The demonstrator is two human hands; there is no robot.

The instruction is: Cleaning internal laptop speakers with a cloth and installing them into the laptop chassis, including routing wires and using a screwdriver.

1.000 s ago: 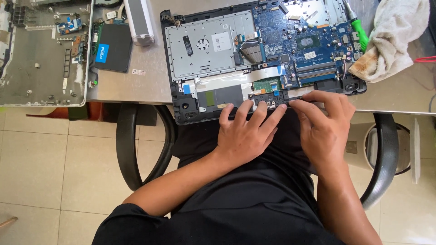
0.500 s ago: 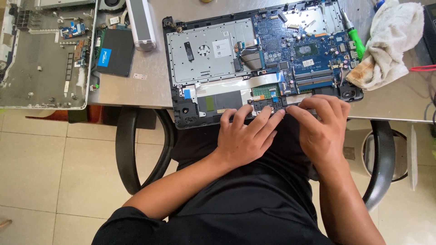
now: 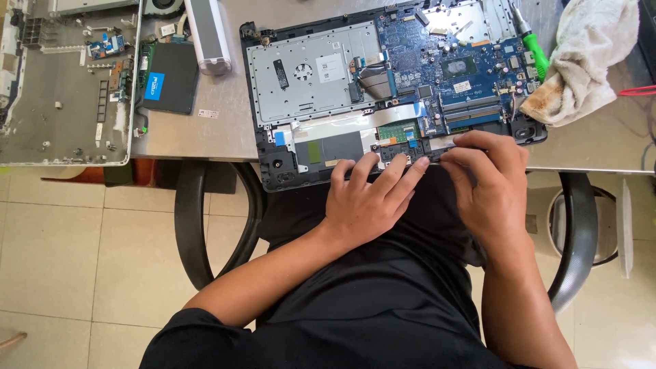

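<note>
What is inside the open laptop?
Inside the open laptop you can see a blue circuit board and a grey metal plate. The left hand and right hand cover its front edge.

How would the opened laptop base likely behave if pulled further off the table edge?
The opened laptop base already overhangs the table, so it may tip. Looks rigid, not floppy. Its exposed circuit board seems fragile.

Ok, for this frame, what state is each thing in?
Laptop base: opened, motherboard exposed, hanging over the table edge.
Left hand: fingers spread on the laptop's front edge.
Right hand: fingers pressed on the front edge.
Grey cover panel: detached, inner side up.
Black drive: out, lying flat.
Green screwdriver: lying unused.
Cloth: crumpled, stained.
</note>
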